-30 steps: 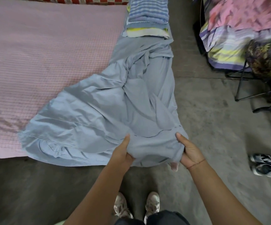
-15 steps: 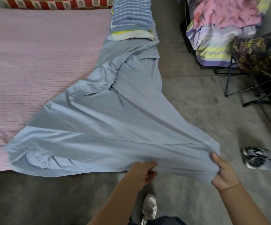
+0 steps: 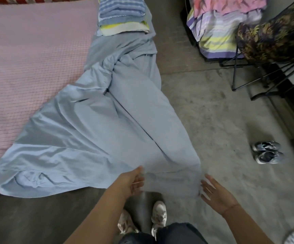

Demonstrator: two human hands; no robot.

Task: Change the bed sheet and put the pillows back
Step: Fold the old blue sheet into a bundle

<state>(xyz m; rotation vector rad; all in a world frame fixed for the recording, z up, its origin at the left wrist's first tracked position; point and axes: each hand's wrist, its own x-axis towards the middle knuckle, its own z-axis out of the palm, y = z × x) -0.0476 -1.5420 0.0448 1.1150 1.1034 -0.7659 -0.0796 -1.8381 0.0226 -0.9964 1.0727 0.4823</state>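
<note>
A light blue bed sheet (image 3: 107, 131) lies bunched across the near right corner of the pink checked mattress (image 3: 28, 55) and trails onto the floor toward me. My left hand (image 3: 132, 182) pinches its near edge, thumb on top, and holds that end off the floor. My right hand (image 3: 216, 192) hovers just right of the sheet's edge with its fingers spread, holding nothing. Striped blue and yellow pillows (image 3: 121, 13) are stacked at the mattress's far right corner, on the sheet's far end.
Grey concrete floor (image 3: 213, 111) stretches to the right. A black metal rack (image 3: 239, 71) at the back right carries piled colourful bedding (image 3: 218, 23) and a dark floral cushion (image 3: 274, 36). A pair of grey shoes (image 3: 267, 154) lies at right. My own feet (image 3: 158, 213) stand under the sheet's end.
My right hand has let go of the sheet's corner and opened. The stretched sheet has slackened and its near end has swung back to the left; my left hand stays at the edge.
</note>
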